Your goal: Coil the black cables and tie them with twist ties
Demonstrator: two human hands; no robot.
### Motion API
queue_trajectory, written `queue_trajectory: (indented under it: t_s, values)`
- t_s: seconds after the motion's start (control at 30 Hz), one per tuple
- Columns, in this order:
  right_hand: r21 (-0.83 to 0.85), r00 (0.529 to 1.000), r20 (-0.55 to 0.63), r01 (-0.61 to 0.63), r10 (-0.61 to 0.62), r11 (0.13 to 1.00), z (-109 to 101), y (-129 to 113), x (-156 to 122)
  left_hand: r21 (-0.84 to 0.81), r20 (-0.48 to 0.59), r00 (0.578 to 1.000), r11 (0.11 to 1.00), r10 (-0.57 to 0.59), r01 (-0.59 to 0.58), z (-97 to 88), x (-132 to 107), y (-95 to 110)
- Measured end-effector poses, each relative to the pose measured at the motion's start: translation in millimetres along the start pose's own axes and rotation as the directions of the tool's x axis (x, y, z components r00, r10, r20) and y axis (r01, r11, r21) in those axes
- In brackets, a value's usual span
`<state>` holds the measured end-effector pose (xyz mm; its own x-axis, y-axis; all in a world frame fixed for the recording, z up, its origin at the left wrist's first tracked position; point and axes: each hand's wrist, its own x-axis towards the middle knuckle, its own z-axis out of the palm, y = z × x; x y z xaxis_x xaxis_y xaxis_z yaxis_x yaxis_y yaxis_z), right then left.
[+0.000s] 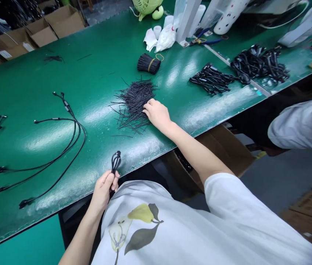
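Green table (95,70) under the whole scene, cardboard boxes (41,31) past its far edge. Left hand (104,189) closed around a looped black cable (115,162), loop upright above the fingers and lifted clear of the table, perhaps to keep the strands from catching on anything lying flat. Right hand (156,114) at the edge of a loose heap of short black ties (133,105), fingers curled down into it; pinching or only resting, impossible to tell. Heap spread thin, likely for easy picking of single pieces. Beyond the right hand, a tied bundle (144,62) of similar ties, yellow rubber band (150,64) around its middle, likely against scattering. Left of the hands, long forked cables (76,127) laid out flat, apparently to avoid snarls. Farther past the right hand, coiled cable heaps (259,64) and blue-handled pliers (201,41). Off to the right, a co-worker's sleeve (296,127).
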<state>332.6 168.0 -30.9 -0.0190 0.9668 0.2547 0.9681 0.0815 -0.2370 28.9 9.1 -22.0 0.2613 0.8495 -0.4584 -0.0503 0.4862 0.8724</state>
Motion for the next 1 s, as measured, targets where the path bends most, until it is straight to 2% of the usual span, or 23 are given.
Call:
queue_trajectory:
  t_s: [0.07,0.17,0.23,0.33,0.43,0.53,0.63,0.7,0.77,0.8,0.87,0.93,0.97,1.0]
  values:
    - [-0.067,0.999,0.051,0.016,-0.012,0.998,7.7,6.2,10.1,-0.006,0.007,1.000,1.000,0.008,-0.008,3.7,-1.5,2.0]
    - [-0.084,0.999,-0.026,0.033,-0.035,0.996,13.2,8.6,11.5,-0.047,-0.034,0.999,0.999,0.009,-0.010,4.7,-4.1,3.3]
    - [-0.069,0.995,-0.047,0.090,-0.094,0.994,14.5,10.2,11.0,-0.079,-0.047,0.999,0.997,-0.004,0.000,5.3,-4.4,3.1]
    - [-0.059,0.986,0.007,0.168,-0.168,0.984,16.2,12.3,13.5,-0.079,-0.002,1.000,0.997,-0.018,0.018,9.3,-3.1,3.0]
    - [-0.059,0.992,-0.009,0.128,-0.129,0.990,16.9,13.5,16.6,-0.063,0.022,1.000,0.998,-0.008,0.009,12.5,-2.5,3.6]
    - [-0.030,0.996,-0.067,0.054,-0.056,0.998,13.9,17.5,17.4,-0.084,-0.009,1.000,0.996,-0.004,0.004,11.1,-4.2,4.6]
    - [0.062,0.992,-0.121,-0.009,0.017,0.998,3.9,19.0,13.7,-0.126,-0.025,1.000,0.992,-0.008,0.005,9.9,-6.2,5.9]
    - [0.179,0.982,-0.179,-0.025,0.058,0.984,-5.2,9.1,5.1,-0.169,-0.026,1.000,0.986,-0.001,-0.003,12.9,-6.2,7.8]
    - [0.364,0.974,-0.212,0.004,0.079,0.931,-11.9,-15.5,-11.5,-0.223,-0.013,1.000,0.975,0.014,-0.017,20.0,-4.3,11.2]
    - [0.479,0.979,-0.190,0.031,0.069,0.878,-13.2,-32.8,-23.2,-0.252,0.003,1.000,0.967,0.027,-0.026,24.4,-2.3,13.4]
    - [0.706,0.997,-0.071,0.053,-0.005,0.706,-11.7,-72.1,-51.8,-0.300,0.033,0.998,0.953,0.061,-0.048,32.4,3.6,17.9]
    - [0.857,0.991,0.074,-0.004,-0.116,0.516,-6.8,-107.2,-82.3,-0.320,0.009,0.994,0.942,0.107,-0.099,36.0,11.3,21.5]
    - [0.888,0.980,0.121,-0.035,-0.159,0.458,-4.2,-120.1,-95.4,-0.314,-0.029,0.990,0.939,0.139,-0.141,35.3,15.1,22.4]
    - [0.896,0.972,0.139,-0.041,-0.191,0.442,-2.2,-129.2,-105.9,-0.295,-0.074,0.982,0.937,0.174,-0.188,33.3,18.3,22.8]
